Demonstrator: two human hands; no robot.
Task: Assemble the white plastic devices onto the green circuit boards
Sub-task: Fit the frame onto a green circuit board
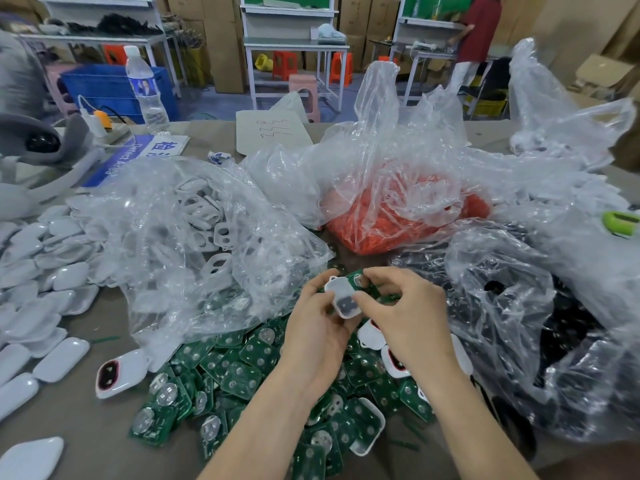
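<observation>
Nearest, a heap of green circuit boards [242,372] is lying loose on the surface [86,427], with only a few white shells [367,427] sitting among them, so most of the work is probably waiting to be done. Just above the heap, the left hand [311,327] is cradling a white plastic device [341,296], fingers curling round it. The right hand [405,313] is pinching a green board [362,280] against the device's far end, and the fit is looking unfinished. To the left, one closed unit [117,374] and many white covers [52,271] are lying. Beyond, clear bags are holding white frames [207,230], orange parts [398,216] and black parts [519,323]. Farther off, a water bottle [145,88], workbenches [294,46] and stools [284,64] are standing.
</observation>
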